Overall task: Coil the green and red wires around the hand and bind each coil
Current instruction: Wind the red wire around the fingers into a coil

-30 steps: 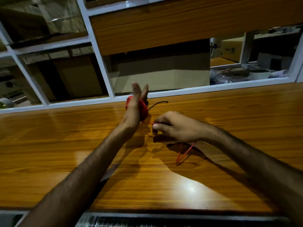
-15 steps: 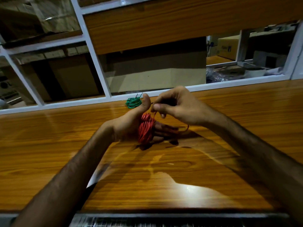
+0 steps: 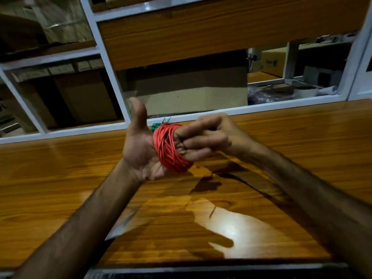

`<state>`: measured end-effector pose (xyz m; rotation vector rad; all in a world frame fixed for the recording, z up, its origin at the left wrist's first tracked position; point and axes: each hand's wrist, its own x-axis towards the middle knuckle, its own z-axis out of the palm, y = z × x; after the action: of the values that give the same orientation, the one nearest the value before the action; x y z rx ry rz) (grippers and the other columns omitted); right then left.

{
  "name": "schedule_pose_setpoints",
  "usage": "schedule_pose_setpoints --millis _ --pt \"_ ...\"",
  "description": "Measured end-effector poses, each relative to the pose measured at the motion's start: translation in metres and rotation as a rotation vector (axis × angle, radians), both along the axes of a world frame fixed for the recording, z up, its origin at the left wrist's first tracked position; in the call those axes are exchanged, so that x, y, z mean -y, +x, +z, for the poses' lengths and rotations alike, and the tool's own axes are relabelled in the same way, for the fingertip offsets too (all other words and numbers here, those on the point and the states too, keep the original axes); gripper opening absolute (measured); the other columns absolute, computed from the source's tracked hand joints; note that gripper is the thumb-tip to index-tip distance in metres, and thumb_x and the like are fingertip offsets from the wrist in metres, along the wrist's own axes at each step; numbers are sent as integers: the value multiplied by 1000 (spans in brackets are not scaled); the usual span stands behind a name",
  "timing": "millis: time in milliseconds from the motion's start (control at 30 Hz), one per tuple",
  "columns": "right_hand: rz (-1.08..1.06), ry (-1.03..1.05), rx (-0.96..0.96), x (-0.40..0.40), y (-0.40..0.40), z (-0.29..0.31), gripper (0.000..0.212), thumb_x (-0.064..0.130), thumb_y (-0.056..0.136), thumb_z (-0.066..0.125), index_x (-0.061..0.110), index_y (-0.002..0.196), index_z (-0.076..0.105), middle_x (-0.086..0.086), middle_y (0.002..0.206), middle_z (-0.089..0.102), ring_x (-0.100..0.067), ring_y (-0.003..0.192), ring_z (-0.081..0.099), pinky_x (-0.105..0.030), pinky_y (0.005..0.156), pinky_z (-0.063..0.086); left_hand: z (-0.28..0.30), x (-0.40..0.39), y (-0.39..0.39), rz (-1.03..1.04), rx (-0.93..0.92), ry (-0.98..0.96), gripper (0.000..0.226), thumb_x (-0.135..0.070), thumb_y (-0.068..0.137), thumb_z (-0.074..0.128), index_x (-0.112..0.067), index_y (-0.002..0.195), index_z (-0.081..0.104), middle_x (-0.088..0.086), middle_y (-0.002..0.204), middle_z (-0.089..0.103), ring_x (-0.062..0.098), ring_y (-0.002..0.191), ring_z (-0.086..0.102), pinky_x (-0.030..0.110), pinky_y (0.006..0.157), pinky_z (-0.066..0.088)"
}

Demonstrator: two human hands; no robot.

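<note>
Two hands meet above the middle of the counter [image 3: 60, 188], toward its far edge. The left hand [image 3: 138, 152] is held palm-up with thumb raised, and the red wire coil [image 3: 169, 150] sits wound around its fingers, just right of the palm. The right hand [image 3: 209, 137] comes in from the right side and touches the coil's right side, its fingers curled over the left hand's fingertips. The green wire coil [image 3: 156, 126] lies on the counter behind the red one, near the far edge, mostly hidden by it. Beyond the far edge stands a framed partition [image 3: 112, 77], with boxes [image 3: 185, 93] behind its panes.
</note>
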<state>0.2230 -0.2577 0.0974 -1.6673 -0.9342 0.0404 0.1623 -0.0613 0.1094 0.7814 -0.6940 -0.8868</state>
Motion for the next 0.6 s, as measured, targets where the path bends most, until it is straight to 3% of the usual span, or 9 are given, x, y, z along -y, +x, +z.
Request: schedule_pose_setpoints --millis 100,167,233,300,400,467,600 --pt "-113 -97 9 -8 -1 -12 30 0 102 52 24 87 63 9 71 61 4 58 54 -20 56 41 4 4 5 174 0 -77 137 -105 71 28 -9 168 6 25 173 5 39 161 13 43 133 8" --pt "-146 -100 -25 -16 -2 -17 26 3 102 53 21 90 66 7 71 63 0 56 49 -21 52 39 1 4 9 250 8 -120 137 -105 72 24 -8 168 8 22 174 5 39 162 5 43 132 3" --pt "-158 -138 -57 -21 -4 -18 20 -1 101 52 8 97 70 -7 80 68 -6 58 50 -24 52 40 -3 1 14 319 -5 -179 135 -103 74 29 -5 167 11 24 173 9 40 161 7 44 132 8" --pt "-162 -194 -64 -25 -5 -21 19 -1 100 53 3 91 70 -16 80 68 -17 60 50 -34 54 39 -7 -1 19 393 -11 -202 134 -101 76 33 -3 166 15 27 171 15 42 160 13 45 133 9" --pt "-156 -202 -76 -31 -9 -24 24 6 103 55 6 85 70 -9 73 65 -15 55 53 -28 49 39 -11 -4 24 524 -14 -235 129 -97 78 39 -2 164 24 29 167 26 45 157 24 46 132 13" --pt "-142 -152 -94 -36 -13 -27 16 7 103 55 11 99 71 -3 77 70 -6 54 58 -19 47 43 -13 -5 27 620 -29 -258 126 -95 80 42 1 161 30 32 163 34 47 153 32 47 131 19" --pt "-135 -67 -107 -43 -16 -32 42 8 100 60 19 141 56 -5 86 76 -16 64 67 -31 55 57 -14 -8 30 795 -64 -278 120 -92 83 42 4 156 40 34 155 45 48 148 41 48 129 26"
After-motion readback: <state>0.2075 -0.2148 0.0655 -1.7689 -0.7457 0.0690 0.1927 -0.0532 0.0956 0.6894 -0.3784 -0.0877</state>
